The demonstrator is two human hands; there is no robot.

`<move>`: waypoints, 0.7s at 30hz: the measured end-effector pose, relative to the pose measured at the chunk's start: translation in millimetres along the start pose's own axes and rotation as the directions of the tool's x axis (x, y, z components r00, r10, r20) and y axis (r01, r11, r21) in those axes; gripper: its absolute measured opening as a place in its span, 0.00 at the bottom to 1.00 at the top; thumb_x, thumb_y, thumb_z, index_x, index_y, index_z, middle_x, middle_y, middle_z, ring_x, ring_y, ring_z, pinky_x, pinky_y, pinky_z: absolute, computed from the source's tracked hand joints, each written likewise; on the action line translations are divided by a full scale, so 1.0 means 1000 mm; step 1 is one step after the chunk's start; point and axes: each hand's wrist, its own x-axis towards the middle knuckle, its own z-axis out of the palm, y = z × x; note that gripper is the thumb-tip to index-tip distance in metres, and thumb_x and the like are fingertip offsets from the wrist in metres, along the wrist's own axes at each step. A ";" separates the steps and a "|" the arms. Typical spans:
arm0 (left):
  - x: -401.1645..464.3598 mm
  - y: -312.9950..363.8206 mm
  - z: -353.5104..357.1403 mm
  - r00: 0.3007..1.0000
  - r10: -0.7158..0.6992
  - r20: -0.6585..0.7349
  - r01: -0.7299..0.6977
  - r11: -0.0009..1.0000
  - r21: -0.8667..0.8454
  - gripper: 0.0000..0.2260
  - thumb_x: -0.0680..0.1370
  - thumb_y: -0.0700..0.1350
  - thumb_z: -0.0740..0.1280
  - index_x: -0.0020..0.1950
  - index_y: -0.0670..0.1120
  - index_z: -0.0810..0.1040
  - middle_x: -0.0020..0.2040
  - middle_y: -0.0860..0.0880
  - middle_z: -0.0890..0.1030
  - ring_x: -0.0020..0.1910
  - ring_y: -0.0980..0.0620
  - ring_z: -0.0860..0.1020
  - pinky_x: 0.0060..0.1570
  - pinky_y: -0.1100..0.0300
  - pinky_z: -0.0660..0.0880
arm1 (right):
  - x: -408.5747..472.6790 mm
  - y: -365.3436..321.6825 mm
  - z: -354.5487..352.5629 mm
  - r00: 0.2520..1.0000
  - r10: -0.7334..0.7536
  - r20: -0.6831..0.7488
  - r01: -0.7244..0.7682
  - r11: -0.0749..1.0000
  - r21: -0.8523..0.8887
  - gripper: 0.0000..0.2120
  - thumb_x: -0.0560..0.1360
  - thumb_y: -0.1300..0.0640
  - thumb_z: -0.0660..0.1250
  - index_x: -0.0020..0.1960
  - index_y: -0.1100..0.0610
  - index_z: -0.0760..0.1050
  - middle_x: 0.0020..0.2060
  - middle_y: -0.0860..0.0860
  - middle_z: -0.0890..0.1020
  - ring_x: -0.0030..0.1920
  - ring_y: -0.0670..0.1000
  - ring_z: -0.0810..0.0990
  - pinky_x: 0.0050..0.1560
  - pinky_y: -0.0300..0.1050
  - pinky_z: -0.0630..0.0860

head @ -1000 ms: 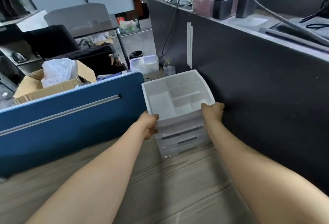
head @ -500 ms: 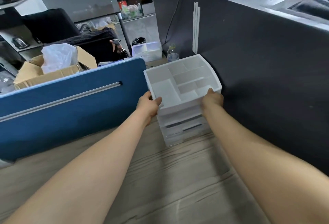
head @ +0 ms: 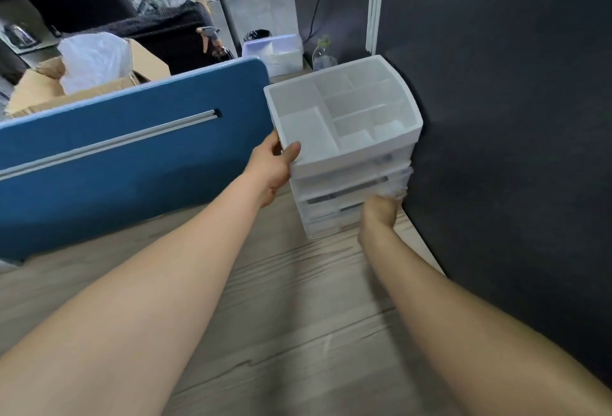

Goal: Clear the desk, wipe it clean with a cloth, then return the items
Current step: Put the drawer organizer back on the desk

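A white translucent drawer organizer (head: 347, 137) with an open compartment tray on top stands on the wooden desk (head: 291, 323), in the far corner between the blue divider and the dark partition. My left hand (head: 275, 167) grips the tray's front left rim, thumb over the edge. My right hand (head: 381, 213) is low at the organizer's front right corner, fingers curled against its lower drawers; the fingertips are hidden and blurred. The tray compartments look empty.
A blue divider panel (head: 126, 154) runs along the desk's left edge. A dark partition (head: 513, 117) walls the right side. Beyond the desk are a cardboard box (head: 82, 81), a spray bottle (head: 215, 45), a plastic bin (head: 275, 55) and a small bottle (head: 324, 55).
My right hand has dropped from the tray's top right rim to the organizer's lower right corner. My left hand stays on the left rim. The view has tilted down and closer.
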 end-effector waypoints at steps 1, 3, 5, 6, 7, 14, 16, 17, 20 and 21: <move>0.000 0.000 0.000 1.000 0.002 0.001 -0.002 1.000 -0.007 0.20 0.79 0.43 0.64 0.71 0.51 0.68 0.62 0.50 0.77 0.59 0.49 0.76 0.62 0.50 0.73 | -0.001 0.002 0.002 0.997 0.045 0.065 -0.047 0.999 0.023 0.22 0.79 0.63 0.52 0.73 0.62 0.61 0.60 0.54 0.69 0.54 0.54 0.71 0.52 0.43 0.69; 0.000 0.000 0.001 1.000 0.011 0.000 -0.011 1.000 -0.021 0.19 0.79 0.42 0.64 0.71 0.51 0.68 0.62 0.50 0.77 0.59 0.50 0.76 0.61 0.51 0.74 | 0.000 -0.001 0.009 0.988 0.039 0.149 -0.040 0.999 0.004 0.23 0.79 0.65 0.49 0.74 0.60 0.60 0.57 0.53 0.68 0.46 0.50 0.69 0.48 0.41 0.68; -0.001 0.000 0.001 1.000 0.018 0.004 -0.018 0.999 -0.032 0.19 0.80 0.42 0.63 0.71 0.50 0.68 0.63 0.50 0.77 0.58 0.50 0.77 0.60 0.53 0.74 | 0.000 -0.010 0.017 0.986 0.034 0.166 -0.030 0.999 -0.025 0.21 0.78 0.67 0.49 0.69 0.61 0.65 0.51 0.54 0.68 0.35 0.48 0.65 0.33 0.39 0.68; -0.001 -0.001 0.001 1.000 0.020 0.007 -0.019 0.999 -0.038 0.19 0.80 0.42 0.63 0.71 0.50 0.68 0.63 0.49 0.77 0.58 0.51 0.77 0.59 0.54 0.75 | 0.004 -0.012 0.020 0.988 0.047 0.144 -0.045 0.999 -0.019 0.18 0.78 0.67 0.50 0.65 0.60 0.67 0.46 0.53 0.67 0.32 0.48 0.62 0.27 0.39 0.64; -0.002 0.000 0.001 1.000 0.019 0.008 -0.018 0.999 -0.041 0.19 0.80 0.41 0.63 0.71 0.50 0.68 0.63 0.49 0.77 0.58 0.51 0.77 0.57 0.55 0.75 | 0.004 -0.015 0.021 0.990 0.079 0.119 -0.080 0.997 -0.001 0.14 0.78 0.67 0.51 0.61 0.58 0.67 0.42 0.52 0.66 0.30 0.48 0.61 0.24 0.39 0.62; -0.002 0.000 0.003 1.000 0.009 -0.005 -0.010 0.998 -0.057 0.20 0.80 0.41 0.62 0.71 0.49 0.68 0.63 0.50 0.76 0.57 0.50 0.77 0.57 0.55 0.76 | -0.001 0.004 -0.004 0.989 0.090 0.117 -0.098 0.993 0.061 0.22 0.80 0.64 0.52 0.74 0.57 0.60 0.68 0.55 0.63 0.60 0.56 0.71 0.58 0.47 0.69; -0.003 0.001 0.003 1.000 0.007 -0.004 -0.008 0.998 -0.065 0.20 0.80 0.41 0.62 0.71 0.49 0.67 0.63 0.50 0.76 0.58 0.50 0.77 0.55 0.56 0.76 | 0.003 0.019 -0.010 0.972 0.146 0.183 -0.152 0.988 0.020 0.22 0.80 0.64 0.53 0.74 0.60 0.58 0.63 0.54 0.69 0.57 0.56 0.73 0.58 0.48 0.71; -0.004 0.001 0.003 1.000 0.009 -0.003 -0.009 0.998 -0.064 0.20 0.80 0.41 0.62 0.72 0.49 0.67 0.63 0.50 0.76 0.58 0.50 0.77 0.55 0.56 0.77 | 0.002 0.022 -0.011 0.959 0.156 0.235 -0.154 0.988 -0.027 0.21 0.80 0.64 0.53 0.73 0.62 0.59 0.53 0.54 0.72 0.49 0.54 0.75 0.51 0.47 0.74; -0.005 0.002 0.003 1.000 0.002 0.002 -0.002 0.997 -0.075 0.20 0.80 0.41 0.62 0.72 0.49 0.66 0.62 0.50 0.77 0.55 0.52 0.78 0.49 0.58 0.78 | 0.000 0.020 -0.006 0.932 0.213 0.294 -0.220 0.975 -0.009 0.18 0.78 0.71 0.51 0.65 0.58 0.66 0.36 0.51 0.67 0.33 0.47 0.67 0.29 0.37 0.72; -0.005 0.002 0.002 1.000 -0.001 0.004 0.001 0.997 -0.078 0.20 0.80 0.41 0.62 0.72 0.48 0.66 0.62 0.50 0.77 0.54 0.53 0.78 0.47 0.59 0.79 | 0.000 0.016 -0.004 0.928 0.215 0.303 -0.229 0.973 0.009 0.19 0.77 0.73 0.50 0.62 0.59 0.67 0.37 0.52 0.68 0.34 0.48 0.68 0.31 0.37 0.74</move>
